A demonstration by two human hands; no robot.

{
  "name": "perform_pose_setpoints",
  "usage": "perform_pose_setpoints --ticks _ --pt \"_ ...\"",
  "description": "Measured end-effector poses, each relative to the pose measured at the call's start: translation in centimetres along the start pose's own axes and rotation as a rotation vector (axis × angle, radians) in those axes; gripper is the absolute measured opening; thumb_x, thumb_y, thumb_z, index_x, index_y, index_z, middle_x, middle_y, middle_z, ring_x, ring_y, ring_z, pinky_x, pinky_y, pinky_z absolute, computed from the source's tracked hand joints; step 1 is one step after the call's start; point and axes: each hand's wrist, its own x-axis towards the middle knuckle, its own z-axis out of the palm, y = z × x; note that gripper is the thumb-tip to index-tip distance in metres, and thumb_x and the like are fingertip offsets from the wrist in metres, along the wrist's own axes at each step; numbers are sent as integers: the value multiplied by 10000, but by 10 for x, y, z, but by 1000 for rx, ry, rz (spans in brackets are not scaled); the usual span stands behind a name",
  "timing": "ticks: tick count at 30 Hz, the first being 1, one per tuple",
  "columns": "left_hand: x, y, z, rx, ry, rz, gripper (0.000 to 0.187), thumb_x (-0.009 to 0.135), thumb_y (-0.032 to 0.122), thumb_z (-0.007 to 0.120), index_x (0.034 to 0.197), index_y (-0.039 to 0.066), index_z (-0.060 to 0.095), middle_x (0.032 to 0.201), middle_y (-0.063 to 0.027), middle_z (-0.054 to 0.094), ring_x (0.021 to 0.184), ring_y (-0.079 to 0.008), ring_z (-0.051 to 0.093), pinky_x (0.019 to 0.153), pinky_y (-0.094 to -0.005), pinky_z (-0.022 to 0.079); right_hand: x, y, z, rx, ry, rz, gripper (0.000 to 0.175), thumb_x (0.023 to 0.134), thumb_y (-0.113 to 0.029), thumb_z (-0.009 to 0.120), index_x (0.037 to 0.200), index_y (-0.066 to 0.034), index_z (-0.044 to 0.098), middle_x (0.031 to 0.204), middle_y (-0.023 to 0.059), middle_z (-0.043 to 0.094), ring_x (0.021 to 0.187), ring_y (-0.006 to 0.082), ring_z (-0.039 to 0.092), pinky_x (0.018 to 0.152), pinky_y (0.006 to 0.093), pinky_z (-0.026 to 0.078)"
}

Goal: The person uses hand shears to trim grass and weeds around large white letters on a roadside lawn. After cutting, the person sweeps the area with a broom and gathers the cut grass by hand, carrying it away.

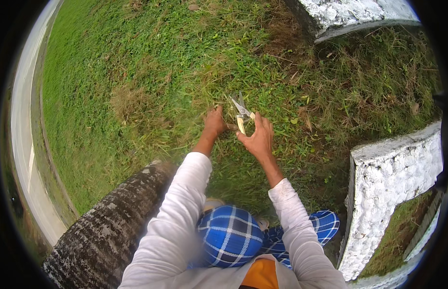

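Observation:
My right hand (259, 139) holds a pair of pruning shears (242, 110) by their pale yellow handles. The two metal blades are spread apart and point up and away over the grass. Just left of the shears, my left hand (215, 123) reaches down to the grass (195, 94), thumb and index finger apart. Its other fingers are partly hidden, and I see nothing gripped in it. Green blades and low leafy weeds surround both hands. A clump of dry, brownish grass (130, 103) lies farther left.
A rough tree trunk (112, 213) rises close on my left. White-painted masonry blocks stand at right (390, 169) and upper right (357, 14). My knee in blue plaid cloth (231, 234) is below my arms. A paved road (23, 108) curves along the far left.

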Motion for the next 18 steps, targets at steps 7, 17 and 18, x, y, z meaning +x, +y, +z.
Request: perform_pose_setpoints --ticks 7,17,18 --pt "0 0 2 2 42 30 1242 486 598 879 1446 61 302 1322 -300 494 1255 -436 462 1054 -535 348 -30 57 -20 -243 150 238 893 704 -315 815 1408 11 373 1288 179 428 1183 346 384 1001 488 305" --pt "-1 -2 -3 -55 -4 53 1222 483 608 875 1421 30 346 1277 -289 540 1219 -431 500 1034 -533 369 -16 75 -34 36 52 159 667 741 -99 768 1334 39 497 1165 213 564 1075 373 510 947 462 427" --pt "0 -1 -3 -57 -8 50 1220 482 608 875 1418 28 350 1283 -291 536 1230 -433 491 1041 -533 362 -17 73 -33 -54 38 86 719 731 -130 784 1358 25 468 1222 198 522 1121 365 470 966 461 401"
